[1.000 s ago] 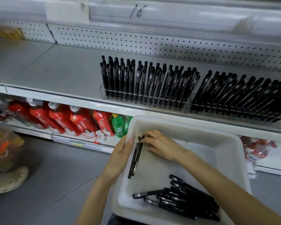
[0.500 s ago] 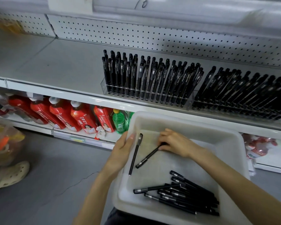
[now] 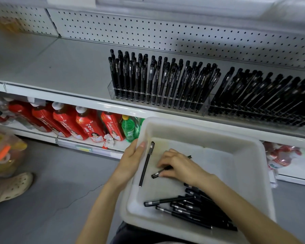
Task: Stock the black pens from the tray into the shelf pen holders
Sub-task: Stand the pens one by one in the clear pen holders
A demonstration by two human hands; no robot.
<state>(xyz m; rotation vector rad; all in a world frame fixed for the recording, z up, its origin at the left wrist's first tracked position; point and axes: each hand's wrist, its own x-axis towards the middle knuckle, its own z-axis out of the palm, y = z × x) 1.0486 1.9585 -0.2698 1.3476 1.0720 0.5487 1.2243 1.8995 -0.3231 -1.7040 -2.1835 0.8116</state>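
- Black capped pens (image 3: 201,212) lie in a loose heap in the near right corner of the white plastic tray (image 3: 197,127). The tray's near edge seems to rest against the person's body, I'd guess so that stock and shelf are both within reach.
- The right hand (image 3: 180,166) is down on the tray floor, fingers curled round one slim black pen (image 3: 156,174) lying on a slant, with both ends poking out past the hand. Looks to me like it's being picked up for the shelf.
- The left hand (image 3: 130,162) grips the tray's left rim with the thumb hooked over the inside. Probably just steadying it.
- A lone black stick pen (image 3: 146,164) lies along that left wall, just beside the thumb. Can't tell if they touch.
- Further out on the grey metal shelf (image 3: 51,71), the left clear plastic pen holder (image 3: 113,88) has pens standing in rows. The right clear plastic holder (image 3: 262,95) sits right beside it, packed tighter. Free slots are hard to make out from here.
- Down on the lower shelf are red drink bottles (image 3: 67,122), and right at the back is white pegboard (image 3: 165,32).
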